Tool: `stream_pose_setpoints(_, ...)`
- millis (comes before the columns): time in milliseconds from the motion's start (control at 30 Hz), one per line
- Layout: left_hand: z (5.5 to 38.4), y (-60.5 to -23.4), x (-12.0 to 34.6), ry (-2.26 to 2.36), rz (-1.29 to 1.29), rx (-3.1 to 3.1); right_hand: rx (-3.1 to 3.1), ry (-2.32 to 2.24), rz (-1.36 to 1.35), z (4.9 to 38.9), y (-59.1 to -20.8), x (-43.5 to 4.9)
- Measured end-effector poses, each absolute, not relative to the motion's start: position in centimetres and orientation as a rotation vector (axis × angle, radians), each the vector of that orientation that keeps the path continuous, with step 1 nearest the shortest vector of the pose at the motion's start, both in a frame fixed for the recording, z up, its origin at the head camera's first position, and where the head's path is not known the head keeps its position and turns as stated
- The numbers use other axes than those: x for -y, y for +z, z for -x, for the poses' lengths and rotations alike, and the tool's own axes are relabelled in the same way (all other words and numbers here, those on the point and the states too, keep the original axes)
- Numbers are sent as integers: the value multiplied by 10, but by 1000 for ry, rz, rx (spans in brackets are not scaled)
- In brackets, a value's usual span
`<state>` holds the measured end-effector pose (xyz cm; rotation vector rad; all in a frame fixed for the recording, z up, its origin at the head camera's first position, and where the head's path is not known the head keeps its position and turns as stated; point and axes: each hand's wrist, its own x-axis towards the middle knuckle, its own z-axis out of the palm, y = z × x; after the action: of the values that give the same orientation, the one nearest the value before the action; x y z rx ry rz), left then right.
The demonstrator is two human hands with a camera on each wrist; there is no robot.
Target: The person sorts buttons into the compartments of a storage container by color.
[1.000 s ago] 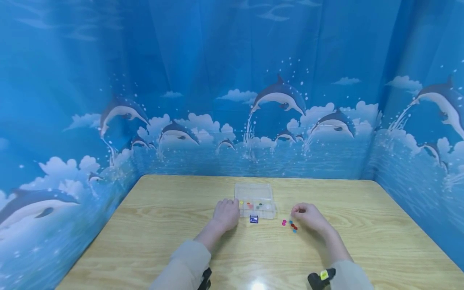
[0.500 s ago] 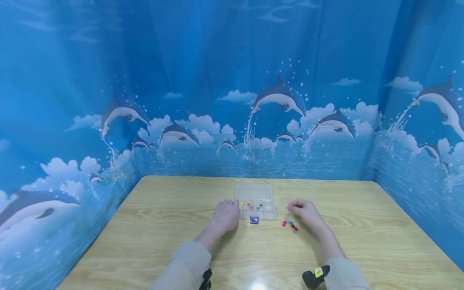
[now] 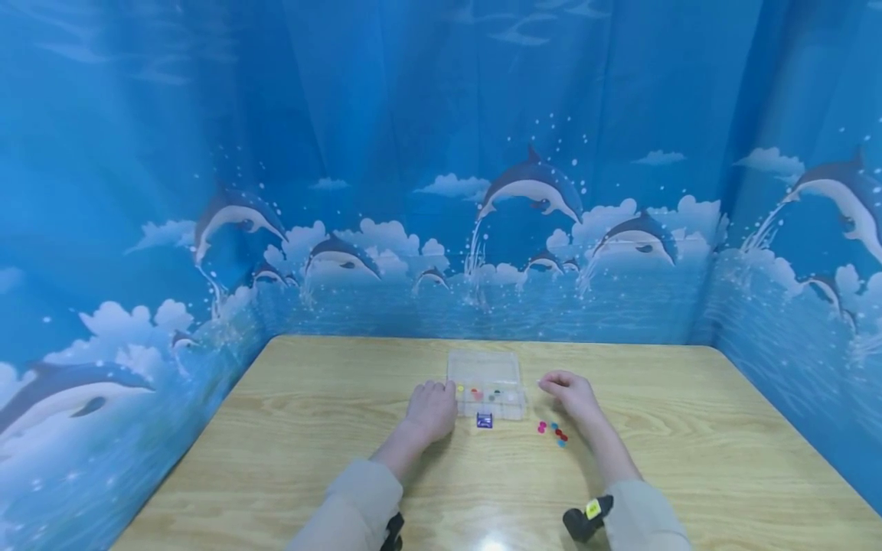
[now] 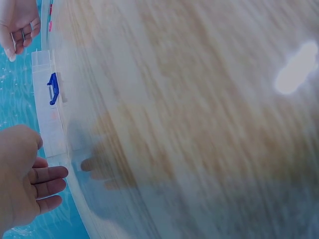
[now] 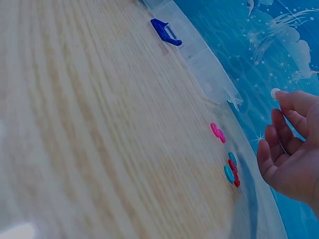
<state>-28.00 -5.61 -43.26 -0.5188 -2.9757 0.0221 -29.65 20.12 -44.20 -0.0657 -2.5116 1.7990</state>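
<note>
In the right wrist view my right hand (image 5: 294, 144) pinches a small white round button (image 5: 275, 93) between thumb and index finger. The head view has this right hand (image 3: 570, 392) just right of a clear plastic compartment box (image 3: 491, 405). The box's lid (image 3: 484, 367) lies back, away from me, and several coloured buttons show inside. My left hand (image 3: 432, 409) grips the box's left end; its thumb and index finger meet the corner in the left wrist view. A blue-purple latch (image 3: 485, 421) hangs at the box's front.
Loose buttons lie on the wooden table (image 3: 331, 428) right of the box: two pink buttons (image 3: 542, 427) and a row of red and blue buttons (image 3: 560, 434). A blue dolphin-printed curtain (image 3: 386, 291) surrounds the table's back and sides.
My right hand has moved left and away from me with the white button, from above the loose buttons toward the box's right side. My left hand stays at the box.
</note>
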Motion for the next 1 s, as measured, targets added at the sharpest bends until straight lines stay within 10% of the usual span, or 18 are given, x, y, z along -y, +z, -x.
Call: stream_pose_setpoints(1000,281,-435,58,145,542,2914,2657,1679,7,314,-444,-175)
